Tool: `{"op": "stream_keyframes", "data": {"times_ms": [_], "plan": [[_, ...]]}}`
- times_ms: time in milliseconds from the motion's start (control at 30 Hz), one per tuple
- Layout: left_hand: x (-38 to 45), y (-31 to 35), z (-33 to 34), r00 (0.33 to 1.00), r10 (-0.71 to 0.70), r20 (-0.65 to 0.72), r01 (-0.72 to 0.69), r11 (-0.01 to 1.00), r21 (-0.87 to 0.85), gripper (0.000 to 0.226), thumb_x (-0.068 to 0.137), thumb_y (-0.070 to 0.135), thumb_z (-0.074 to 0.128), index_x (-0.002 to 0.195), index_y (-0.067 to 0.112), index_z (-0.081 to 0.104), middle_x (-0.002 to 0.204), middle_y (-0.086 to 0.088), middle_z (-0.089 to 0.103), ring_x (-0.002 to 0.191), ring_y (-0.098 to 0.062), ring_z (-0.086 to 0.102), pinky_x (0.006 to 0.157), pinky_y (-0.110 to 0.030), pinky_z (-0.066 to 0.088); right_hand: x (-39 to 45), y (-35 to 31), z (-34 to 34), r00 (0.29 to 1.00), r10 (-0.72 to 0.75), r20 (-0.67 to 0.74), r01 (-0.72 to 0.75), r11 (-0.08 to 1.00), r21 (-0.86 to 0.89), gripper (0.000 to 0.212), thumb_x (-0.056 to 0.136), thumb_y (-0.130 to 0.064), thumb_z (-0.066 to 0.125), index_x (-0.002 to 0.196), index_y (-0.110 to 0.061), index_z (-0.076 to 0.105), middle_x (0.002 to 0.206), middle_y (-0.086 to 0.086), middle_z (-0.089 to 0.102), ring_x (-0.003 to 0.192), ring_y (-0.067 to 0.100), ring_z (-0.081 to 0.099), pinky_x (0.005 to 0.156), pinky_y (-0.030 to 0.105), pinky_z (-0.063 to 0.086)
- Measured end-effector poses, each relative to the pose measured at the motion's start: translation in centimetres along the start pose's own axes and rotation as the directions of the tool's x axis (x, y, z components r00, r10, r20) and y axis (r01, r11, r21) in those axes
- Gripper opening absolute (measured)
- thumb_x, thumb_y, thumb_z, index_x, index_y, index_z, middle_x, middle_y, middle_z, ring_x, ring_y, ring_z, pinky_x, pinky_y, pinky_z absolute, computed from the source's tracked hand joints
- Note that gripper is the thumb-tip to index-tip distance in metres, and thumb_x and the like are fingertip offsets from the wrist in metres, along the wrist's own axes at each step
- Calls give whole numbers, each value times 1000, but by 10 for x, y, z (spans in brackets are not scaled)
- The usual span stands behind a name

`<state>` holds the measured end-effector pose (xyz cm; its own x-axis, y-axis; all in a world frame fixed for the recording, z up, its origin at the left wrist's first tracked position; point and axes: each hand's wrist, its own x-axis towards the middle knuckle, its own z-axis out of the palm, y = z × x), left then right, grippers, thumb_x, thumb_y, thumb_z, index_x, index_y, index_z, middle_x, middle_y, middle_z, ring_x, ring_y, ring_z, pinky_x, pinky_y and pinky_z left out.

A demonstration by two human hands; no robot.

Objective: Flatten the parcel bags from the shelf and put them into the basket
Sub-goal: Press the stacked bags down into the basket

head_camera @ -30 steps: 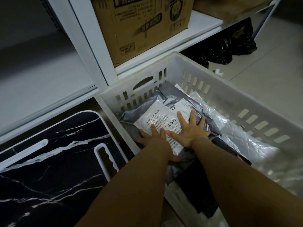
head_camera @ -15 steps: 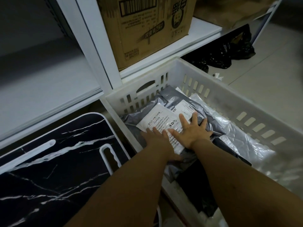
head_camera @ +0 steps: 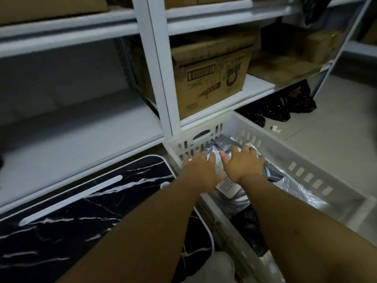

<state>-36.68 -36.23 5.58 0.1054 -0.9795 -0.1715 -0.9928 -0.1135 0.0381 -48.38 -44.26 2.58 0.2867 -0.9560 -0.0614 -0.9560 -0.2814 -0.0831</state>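
- Here, my left hand (head_camera: 199,170) and right hand (head_camera: 243,165) are spread flat, fingers straight and holding nothing, over the white-labelled bag (head_camera: 225,181) on top of the pile in the basket (head_camera: 306,160); motion blur hides whether the palms touch it.
- The open palms suit pressing air out so the bag lies level, not gripping it.
- Grey bags (head_camera: 224,142) lie beneath it against the basket's far wall, a silvery one (head_camera: 299,190) to the right and a black one (head_camera: 255,227) nearer me: stacked flat, I judge, to save room.
- The basket stands on the floor against the shelf (head_camera: 159,78), a short reach from the stock.
- The label's print is too blurred to read.
- A carton (head_camera: 212,78) on the shelf carries a barcode, Chinese characters and a small face logo, none clearly legible.
- A black marbled board (head_camera: 81,211) lies left of the basket.
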Motion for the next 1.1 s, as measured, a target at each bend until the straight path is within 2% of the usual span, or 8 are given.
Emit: {"op": "stream_keyframes", "data": {"times_ms": [167, 300, 500, 600, 733, 867, 1000, 1100], "plan": [[-56, -33, -43, 994, -72, -83, 68, 996, -49, 69, 96, 57, 33, 151, 21, 13, 154, -9, 24, 143, -27, 17, 114, -53, 16, -32, -53, -50, 991, -125, -54, 127, 992, 27, 67, 97, -61, 15, 140, -18, 44, 144, 15, 42, 133, 34, 35, 107, 56, 26], [-101, -65, -67, 979, -175, -101, 169, 983, -65, 72, 96, 57, 31, 154, 21, 6, 159, -8, 13, 147, -27, 7, 117, -53, 10, -62, -103, -81, 966, -242, -86, 245, 969, 27, 67, 98, -60, 14, 136, -16, 48, 138, 16, 47, 129, 34, 38, 105, 53, 30], [-175, -132, -77, 928, -338, -156, 323, 939, -114, 69, 98, 56, 26, 154, 22, 4, 160, -8, 11, 148, -27, 6, 117, -51, 10, -107, -187, -99, 917, -395, -64, 396, 918, 7, 67, 98, -59, 13, 136, -19, 50, 138, 13, 49, 130, 32, 37, 107, 54, 27], [-212, -170, -71, 883, -442, -160, 410, 890, -198, 67, 99, 55, 26, 153, 20, 7, 159, -9, 15, 147, -27, 10, 116, -51, 13, -128, -232, -97, 878, -476, -41, 475, 879, -32, 67, 98, -59, 12, 134, -19, 53, 137, 11, 51, 130, 32, 38, 108, 54, 27], [-260, -224, -50, 783, -602, -157, 542, 784, -302, 63, 98, 54, 27, 149, 17, 20, 149, -9, 34, 138, -27, 28, 111, -50, 26, -155, -294, -82, 806, -592, -5, 590, 804, -72, 65, 99, -56, 12, 128, -19, 57, 132, 11, 56, 126, 31, 42, 107, 54, 28], [-296, -269, -25, 644, -761, -72, 664, 604, -442, 52, 98, 51, 31, 133, 14, 38, 135, -10, 48, 126, -30, 43, 101, -49, 37, -177, -351, -61, 727, -683, 73, 687, 722, -85, 52, 101, -48, 21, 124, -19, 59, 125, 8, 60, 121, 29, 45, 105, 50, 31], [-313, -302, -1, 510, -860, 11, 720, 420, -552, 43, 97, 44, 37, 123, 11, 42, 130, -11, 50, 119, -33, 49, 95, -47, 41, -192, -398, -36, 634, -762, 130, 773, 626, -103, 33, 99, -34, 35, 116, -20, 61, 118, 7, 63, 114, 29, 52, 102, 45, 35], [-316, -329, 13, 444, -892, 83, 721, 301, -624, 39, 93, 33, 43, 124, 10, 41, 128, -12, 49, 118, -34, 48, 96, -47, 41, -195, -431, -15, 588, -796, 143, 809, 579, -103, 27, 97, -28, 41, 113, -20, 61, 116, 7, 65, 111, 30, 56, 95, 40, 40]]}}
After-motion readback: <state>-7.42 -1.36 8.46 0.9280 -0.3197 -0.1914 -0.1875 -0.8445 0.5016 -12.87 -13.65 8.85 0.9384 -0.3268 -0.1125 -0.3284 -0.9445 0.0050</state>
